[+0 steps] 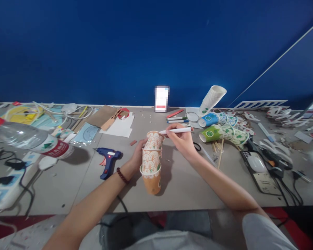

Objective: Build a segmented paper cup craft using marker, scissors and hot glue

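Observation:
Orange-patterned paper cups (151,159), joined end to end in a row, lie along the table in front of me. My left hand (137,157) is wrapped round their left side, with most of its fingers hidden behind them. In my right hand (182,141) is a white marker (182,130), pinched near its left end. The marker's tip reaches the upper right edge of the farthest cup; whether it touches cannot be made out. A blue glue gun (109,160) lies left of my left hand.
A water bottle (33,139) leans in from the left above a power strip (21,180). Several markers (177,121), a white cup stack (212,99), blue cups (217,119) and green cups (224,134) are at the right. A phone (263,173) lies farther right. A lit screen (162,98) stands by the blue wall.

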Motion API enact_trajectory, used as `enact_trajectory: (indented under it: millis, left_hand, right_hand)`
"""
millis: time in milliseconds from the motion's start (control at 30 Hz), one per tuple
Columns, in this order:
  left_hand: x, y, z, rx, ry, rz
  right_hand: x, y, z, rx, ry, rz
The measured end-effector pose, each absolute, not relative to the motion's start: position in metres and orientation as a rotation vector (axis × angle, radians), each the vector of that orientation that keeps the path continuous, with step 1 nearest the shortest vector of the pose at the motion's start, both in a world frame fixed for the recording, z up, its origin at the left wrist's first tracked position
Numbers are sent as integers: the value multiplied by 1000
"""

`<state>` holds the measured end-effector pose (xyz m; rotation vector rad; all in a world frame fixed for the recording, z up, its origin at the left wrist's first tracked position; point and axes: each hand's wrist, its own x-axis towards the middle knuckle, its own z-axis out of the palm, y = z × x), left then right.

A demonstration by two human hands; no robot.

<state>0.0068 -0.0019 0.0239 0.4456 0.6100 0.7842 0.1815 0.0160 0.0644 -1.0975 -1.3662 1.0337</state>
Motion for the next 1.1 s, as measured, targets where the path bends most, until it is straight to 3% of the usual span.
enact_trajectory:
  millis: [1100]
  left_hand:
    - [5,-1,21,498,712,946]
  right_hand:
    - [178,3,74,-1115,-1529,896]
